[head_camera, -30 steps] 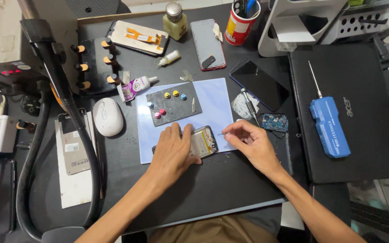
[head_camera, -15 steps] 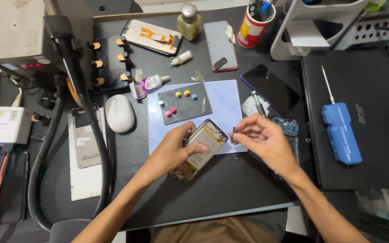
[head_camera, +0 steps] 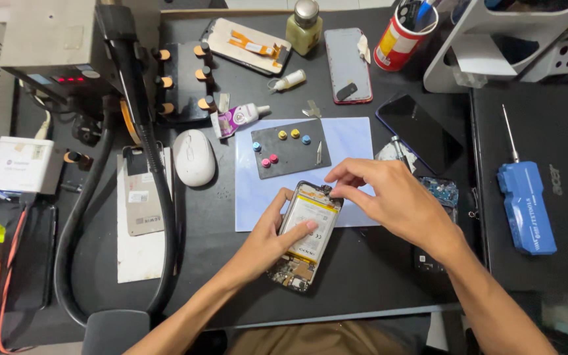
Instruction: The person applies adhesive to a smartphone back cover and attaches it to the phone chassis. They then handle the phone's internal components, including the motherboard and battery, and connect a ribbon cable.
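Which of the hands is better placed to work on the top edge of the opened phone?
Probably the right hand: its fingertips are at the opened phone's top edge, while the left hand grips the body.

Bright, even overhead light; soft short shadows under hands [head_camera: 336, 217]; sharp center, slight wide-angle bend at 9 & 3 o'clock edges.

We record a dark worktop [head_camera: 376, 289], evenly lit, with a grey machine [head_camera: 47, 46] at its far left corner and a closed black laptop [head_camera: 547, 158] along its right edge.
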